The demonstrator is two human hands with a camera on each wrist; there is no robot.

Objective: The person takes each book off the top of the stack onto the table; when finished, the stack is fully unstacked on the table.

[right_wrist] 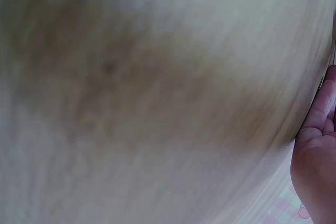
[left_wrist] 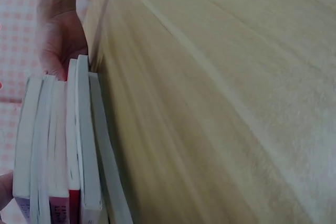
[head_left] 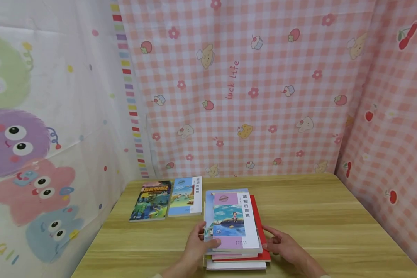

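Soft, even head-view light, heavy blur across the right-wrist view

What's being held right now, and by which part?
The left hand holds the book stack by its left edge, thumb on top. The right hand is at the right edge; whether it grips cannot be told.

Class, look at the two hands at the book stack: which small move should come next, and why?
Probably a gentle inward push by the right hand to square the stack: the red book juts out past the top book on the right, while the left hand is at the opposite side, placed to steady it.
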